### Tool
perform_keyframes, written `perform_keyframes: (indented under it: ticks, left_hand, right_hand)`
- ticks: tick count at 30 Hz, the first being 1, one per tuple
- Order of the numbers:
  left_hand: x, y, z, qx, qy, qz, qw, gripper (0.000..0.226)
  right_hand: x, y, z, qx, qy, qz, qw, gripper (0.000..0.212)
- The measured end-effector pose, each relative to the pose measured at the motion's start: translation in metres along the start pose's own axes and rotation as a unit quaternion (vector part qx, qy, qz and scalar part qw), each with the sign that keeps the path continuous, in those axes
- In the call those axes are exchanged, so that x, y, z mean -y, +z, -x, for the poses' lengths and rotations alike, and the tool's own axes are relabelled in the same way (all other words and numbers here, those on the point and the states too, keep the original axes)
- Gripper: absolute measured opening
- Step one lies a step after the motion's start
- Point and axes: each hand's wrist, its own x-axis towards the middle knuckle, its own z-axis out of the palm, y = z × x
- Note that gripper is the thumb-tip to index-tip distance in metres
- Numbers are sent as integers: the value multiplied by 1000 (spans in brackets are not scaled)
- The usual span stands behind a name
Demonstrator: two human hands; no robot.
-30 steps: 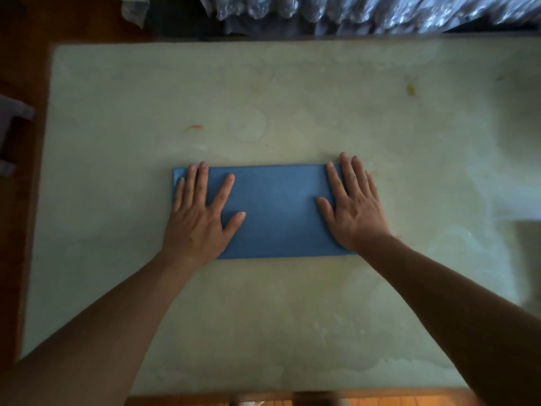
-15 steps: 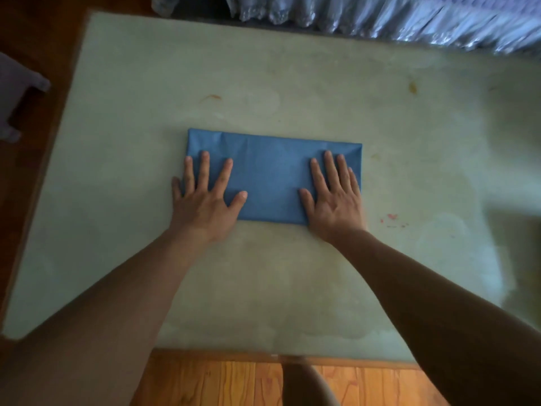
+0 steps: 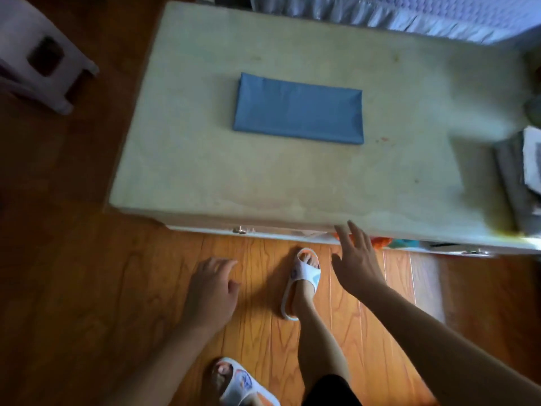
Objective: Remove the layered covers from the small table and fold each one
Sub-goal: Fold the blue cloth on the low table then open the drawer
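Blue cover (image 3: 298, 111) lies folded into a flat rectangle on the table (image 3: 205, 183), a bit left of middle and toward the far side, nothing touching it. We read this fold as done. Both our hands are off it and low, in front of the table's near edge over the wooden floor (image 3: 117, 288). Left hand (image 3: 212, 294) hangs with fingers loosely curled, holding nothing. Right hand (image 3: 355, 259) has fingers spread and relaxed, tips up by the near edge of the pale cover (image 3: 292, 200) that lies over the table top; we cannot tell if they touch it. We judge the step in hand to be the start of the next layer: going for that pale cover's near hem. Next move calls for pinching the hem with both hands spread apart, but the folded blue cover sits on top and a grey stack (image 3: 515, 177) rests at the right end, so both likely need moving first or they will slide off. Plastic stool (image 3: 38, 54) stands at far left on the floor, and a bed skirt (image 3: 380, 13) runs behind the table. Feet in white slippers (image 3: 304, 276) stand below.
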Motion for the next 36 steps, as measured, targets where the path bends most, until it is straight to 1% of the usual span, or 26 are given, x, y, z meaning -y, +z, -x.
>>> perform_keyframes:
  ticks: [1,3,6,8,11,14,17,21,24,28,29,30,32,34,35,36]
  left_hand:
    - [8,2,12,36,-10,-12,999,44]
    - [23,6,25,79,-34,-11,996,52]
    - [31,23,22,115,-59,0,992,59]
    - [32,46,-6,133,-66,-11,989,66]
    - [33,95,-75,119,-74,-23,990,73]
    - [41,132,-138,87,-80,-65,991,73]
    - [58,149,-161,107,-82,-105,985,73]
    - [69,155,-167,105,-85,-130,982,78]
    - [66,162,-165,86,-101,-100,986,77]
    - [69,172,-135,40,-51,-136,989,74]
    - [71,172,-126,39,-46,-141,988,71]
    - [71,172,-116,54,-53,-128,989,69]
    - [71,170,-94,107,-87,-85,987,71]
    - [68,167,-70,162,-107,-74,978,71]
    - [67,165,-58,170,-111,-77,976,65]
    - [65,164,-46,156,-111,-84,978,57]
  right_hand:
    - [-2,1,11,7,10,8,1000,74]
    - [-4,1,18,-3,9,25,1000,79]
    - [-1,0,-6,-48,-31,54,997,85]
    - [2,10,-33,-67,-56,71,994,87]
    - [6,42,-63,-92,-77,70,990,92]
    - [6,65,-70,-164,-67,73,981,90]
    - [2,70,-74,-185,-76,82,976,89]
    - [3,70,-74,-179,-66,72,979,90]
    - [4,67,-74,-172,-70,76,980,92]
    - [5,60,-71,-122,-70,88,986,100]
    - [6,58,-70,-109,-68,91,988,102]
    - [7,55,-69,-96,-66,95,989,104]
    - [9,50,-68,-75,-64,101,990,106]
    - [11,49,-68,-67,-61,103,990,107]
    - [12,48,-68,-65,-59,105,991,107]
    - [12,48,-68,-64,-57,106,991,108]
